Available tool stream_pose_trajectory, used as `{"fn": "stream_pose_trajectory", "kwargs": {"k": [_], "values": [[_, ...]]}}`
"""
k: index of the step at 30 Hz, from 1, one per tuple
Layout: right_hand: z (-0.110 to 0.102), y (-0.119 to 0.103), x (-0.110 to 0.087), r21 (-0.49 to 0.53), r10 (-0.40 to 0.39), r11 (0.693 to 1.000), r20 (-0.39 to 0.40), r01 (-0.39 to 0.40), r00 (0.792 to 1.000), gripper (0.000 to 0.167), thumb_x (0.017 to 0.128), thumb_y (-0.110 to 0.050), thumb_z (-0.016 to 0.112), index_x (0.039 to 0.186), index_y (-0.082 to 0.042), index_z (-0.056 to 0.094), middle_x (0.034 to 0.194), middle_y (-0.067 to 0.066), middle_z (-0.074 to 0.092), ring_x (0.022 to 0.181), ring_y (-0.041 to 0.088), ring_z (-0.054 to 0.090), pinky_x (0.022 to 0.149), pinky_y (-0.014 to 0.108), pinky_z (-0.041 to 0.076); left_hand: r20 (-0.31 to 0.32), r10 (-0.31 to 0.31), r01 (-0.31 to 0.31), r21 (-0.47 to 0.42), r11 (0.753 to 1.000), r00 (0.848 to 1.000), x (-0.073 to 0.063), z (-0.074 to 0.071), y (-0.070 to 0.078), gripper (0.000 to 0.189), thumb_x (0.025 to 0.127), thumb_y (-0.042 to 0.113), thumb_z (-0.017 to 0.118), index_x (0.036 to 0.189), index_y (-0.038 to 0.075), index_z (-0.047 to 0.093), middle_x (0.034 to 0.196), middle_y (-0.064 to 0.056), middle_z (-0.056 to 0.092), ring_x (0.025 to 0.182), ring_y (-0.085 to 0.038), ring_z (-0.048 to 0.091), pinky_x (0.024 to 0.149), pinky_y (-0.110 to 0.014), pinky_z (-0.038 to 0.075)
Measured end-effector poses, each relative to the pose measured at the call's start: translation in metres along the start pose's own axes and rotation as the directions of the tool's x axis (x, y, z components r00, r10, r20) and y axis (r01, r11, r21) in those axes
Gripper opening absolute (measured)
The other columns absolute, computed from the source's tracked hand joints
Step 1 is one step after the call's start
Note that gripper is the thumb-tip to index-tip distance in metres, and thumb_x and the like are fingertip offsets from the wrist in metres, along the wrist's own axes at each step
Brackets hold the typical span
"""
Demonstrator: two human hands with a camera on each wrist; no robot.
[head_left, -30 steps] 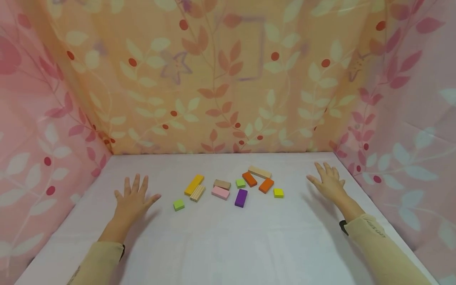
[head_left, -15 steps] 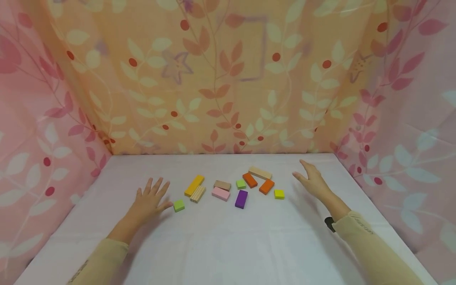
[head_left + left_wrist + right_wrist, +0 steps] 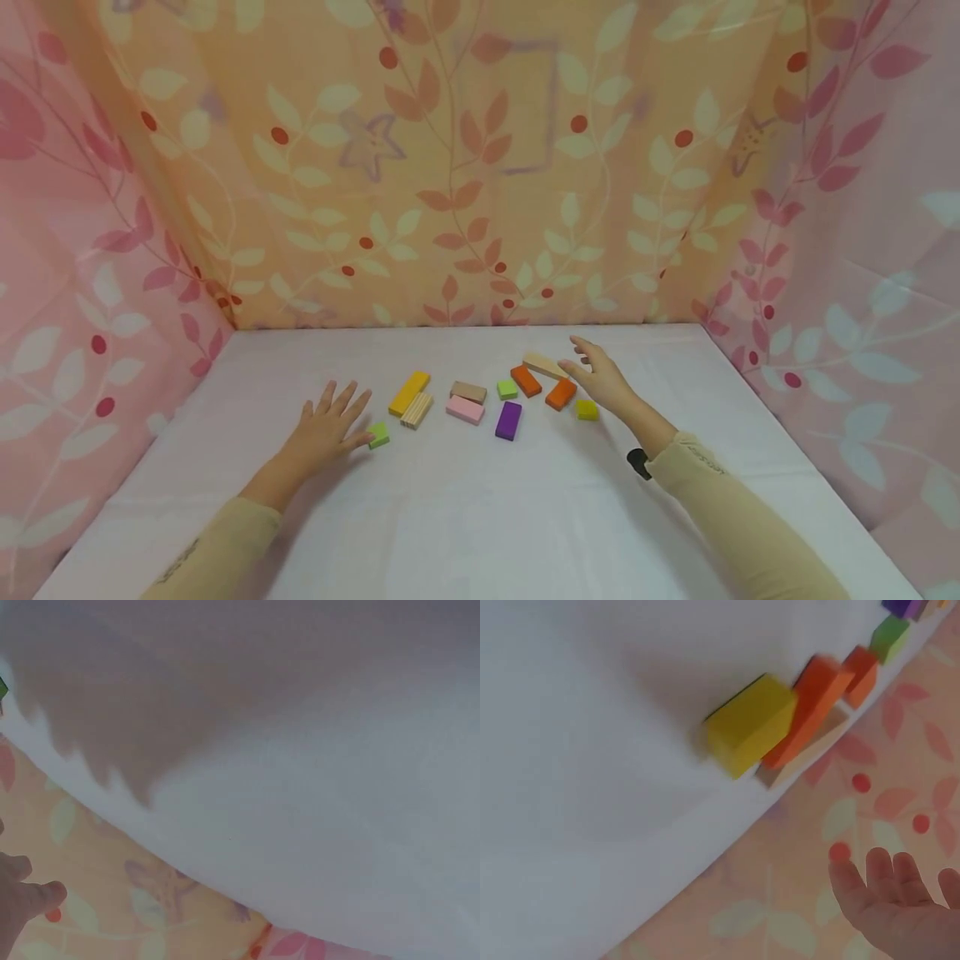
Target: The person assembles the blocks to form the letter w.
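Left hand (image 3: 318, 433) and right hand (image 3: 607, 385) spread, gripping nothing, either side of the purple block (image 3: 508, 421).
Light pinch by the sides probably suits the green block (image 3: 381, 435) far left of it.

A white tabletop (image 3: 465, 517) is carrying a pink block (image 3: 465, 409), a purple block (image 3: 508, 421), an amber bar (image 3: 409, 392) and orange blocks (image 3: 526, 381). Green blocks (image 3: 507, 389), a yellow block (image 3: 587, 410) — plain wooden pieces (image 3: 468, 391) too — are lying there.
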State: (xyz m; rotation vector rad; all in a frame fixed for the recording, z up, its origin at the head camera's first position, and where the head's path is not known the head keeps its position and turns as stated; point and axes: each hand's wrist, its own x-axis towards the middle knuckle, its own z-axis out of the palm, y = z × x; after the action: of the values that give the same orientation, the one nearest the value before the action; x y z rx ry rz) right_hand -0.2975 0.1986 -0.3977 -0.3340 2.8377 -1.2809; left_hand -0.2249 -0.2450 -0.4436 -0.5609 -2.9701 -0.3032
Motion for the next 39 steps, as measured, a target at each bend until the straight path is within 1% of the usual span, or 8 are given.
{"fn": "stream_pose_trajectory", "kwargs": {"k": [7,12,18,21,24,28,34,39], "values": [[0.029,-0.024,0.005,0.082,-0.016,0.997,0.073,0.010,0.997,0.062,0.101,-0.031,0.054,0.151,-0.004,0.030,0.146,0.027,0.036,0.131,0.045,0.036,0.104,0.059,0.034,0.040,-0.002,0.003,-0.019,1.000,0.999,0.002,0.003,0.002,0.071,0.095,0.042,0.058,0.148,0.000,0.036,0.153,-0.028,0.026,0.139,-0.055,0.013,0.100,-0.077,0.018],[0.048,-0.039,0.009,0.121,-0.091,0.990,0.096,0.079,0.991,0.060,0.099,-0.025,0.057,0.148,0.000,0.034,0.143,0.031,0.037,0.130,0.047,0.039,0.103,0.058,0.037,0.045,-0.010,0.011,-0.025,1.000,0.999,0.006,0.004,0.001,0.073,0.095,0.046,0.057,0.149,0.002,0.035,0.154,-0.027,0.025,0.140,-0.053,0.011,0.100,-0.076,0.016],[0.068,-0.050,0.016,0.114,-0.166,0.981,0.111,0.154,0.980,0.056,0.097,-0.024,0.061,0.143,0.002,0.043,0.139,0.031,0.042,0.130,0.046,0.040,0.105,0.056,0.035,0.081,-0.026,0.028,-0.026,0.999,0.996,0.013,0.002,0.006,0.072,0.096,0.046,0.055,0.150,0.002,0.033,0.155,-0.026,0.023,0.140,-0.053,0.011,0.101,-0.076,0.015],[0.080,-0.057,0.020,0.073,-0.180,0.982,0.135,0.172,0.974,0.055,0.096,-0.026,0.062,0.142,0.000,0.046,0.140,0.027,0.044,0.132,0.044,0.038,0.107,0.056,0.032,0.099,-0.044,0.048,-0.039,0.998,0.994,0.017,0.004,0.007,0.072,0.097,0.045,0.054,0.151,0.003,0.032,0.156,-0.025,0.022,0.141,-0.052,0.008,0.103,-0.075,0.013],[0.094,-0.063,0.023,-0.015,-0.183,0.982,0.154,0.188,0.971,0.053,0.096,-0.029,0.063,0.140,-0.003,0.050,0.142,0.024,0.043,0.133,0.044,0.036,0.108,0.059,0.028,0.128,-0.071,0.080,-0.063,0.995,0.989,0.020,0.004,0.008,0.072,0.098,0.046,0.052,0.152,0.003,0.029,0.157,-0.025,0.019,0.141,-0.052,0.005,0.104,-0.074,0.010],[0.109,-0.075,0.028,-0.139,-0.138,0.976,0.208,0.169,0.968,0.056,0.094,-0.035,0.064,0.142,-0.010,0.050,0.151,0.022,0.034,0.137,0.047,0.026,0.106,0.067,0.023,0.154,-0.100,0.116,-0.094,0.989,0.983,0.027,0.003,0.008,0.072,0.099,0.046,0.050,0.153,0.004,0.027,0.157,-0.024,0.017,0.142,-0.051,0.003,0.105,-0.073,0.007],[0.133,-0.084,0.039,-0.324,-0.063,0.932,0.294,0.161,0.954,0.065,0.090,-0.051,0.063,0.145,-0.022,0.048,0.159,0.014,0.021,0.142,0.048,0.012,0.103,0.073,0.019,0.177,-0.135,0.158,-0.120,0.980,0.975,0.035,0.000,0.009,0.071,0.100,0.047,0.047,0.153,0.005,0.026,0.157,-0.024,0.017,0.142,-0.050,0.002,0.106,-0.072,0.007],[0.152,-0.087,0.046,-0.414,-0.018,0.895,0.338,0.166,0.941,0.065,0.088,-0.060,0.060,0.142,-0.025,0.053,0.160,0.012,0.017,0.144,0.047,0.005,0.103,0.076,0.011,0.199,-0.162,0.191,-0.131,0.973,0.966,0.040,0.001,0.009,0.069,0.101,0.047,0.045,0.153,0.005,0.027,0.156,-0.026,0.019,0.142,-0.051,0.003,0.105,-0.074,0.009]]}}
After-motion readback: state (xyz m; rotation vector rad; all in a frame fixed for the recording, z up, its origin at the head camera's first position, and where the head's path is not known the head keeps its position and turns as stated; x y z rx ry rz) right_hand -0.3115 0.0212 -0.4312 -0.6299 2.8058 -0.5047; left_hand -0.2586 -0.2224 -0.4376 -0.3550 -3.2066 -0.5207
